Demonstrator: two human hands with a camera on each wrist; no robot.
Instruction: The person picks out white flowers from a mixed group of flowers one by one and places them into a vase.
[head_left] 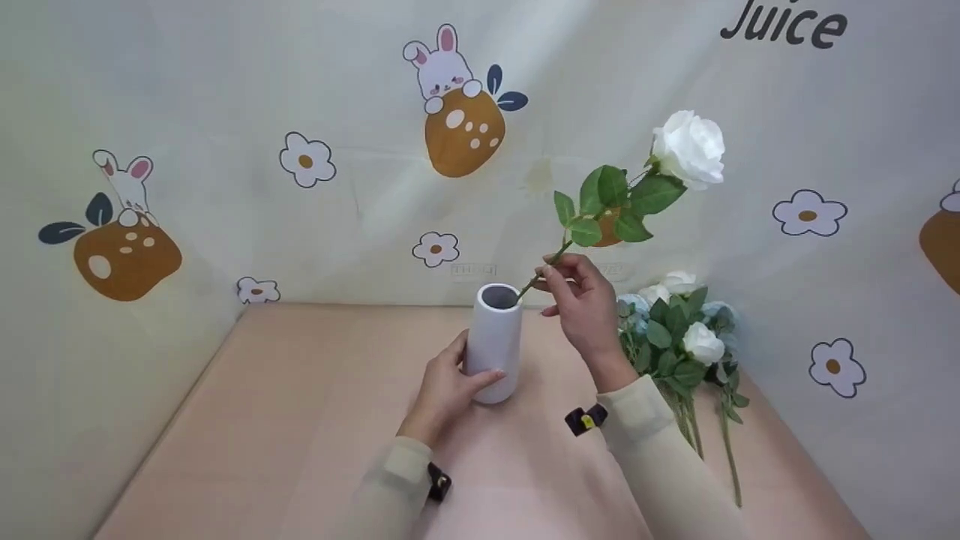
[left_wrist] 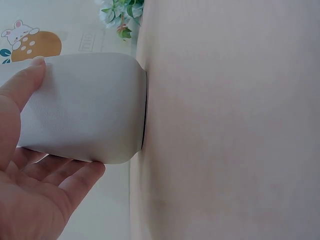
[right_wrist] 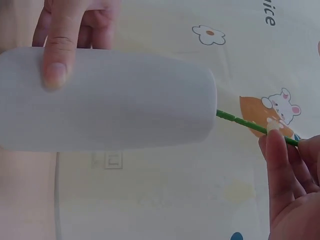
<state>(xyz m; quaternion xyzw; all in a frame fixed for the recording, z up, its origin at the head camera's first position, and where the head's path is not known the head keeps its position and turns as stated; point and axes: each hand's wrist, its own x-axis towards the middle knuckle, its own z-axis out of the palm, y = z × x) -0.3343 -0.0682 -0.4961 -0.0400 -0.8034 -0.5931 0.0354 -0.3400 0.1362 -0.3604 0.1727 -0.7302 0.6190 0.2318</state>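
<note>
A white vase (head_left: 493, 341) stands upright on the table, its round dark mouth at the top. My left hand (head_left: 448, 382) grips its lower half, thumb across the front and fingers round the far side, as the left wrist view of the vase (left_wrist: 85, 107) also shows. With thumb and fingertips my right hand (head_left: 585, 307) pinches the green stem of a white rose (head_left: 690, 150), just above the vase's rim. The stem (right_wrist: 232, 118) slants down into the mouth; its lower end is hidden inside. Leaves and bloom lean up to the right.
On the table's right side lies a bunch of white and pale blue flowers (head_left: 675, 330) with long stems, partly behind the right forearm. A pink-beige cloth covers the table (head_left: 300, 420). Behind it hangs a pale curtain (head_left: 360, 90) printed with rabbits and flowers.
</note>
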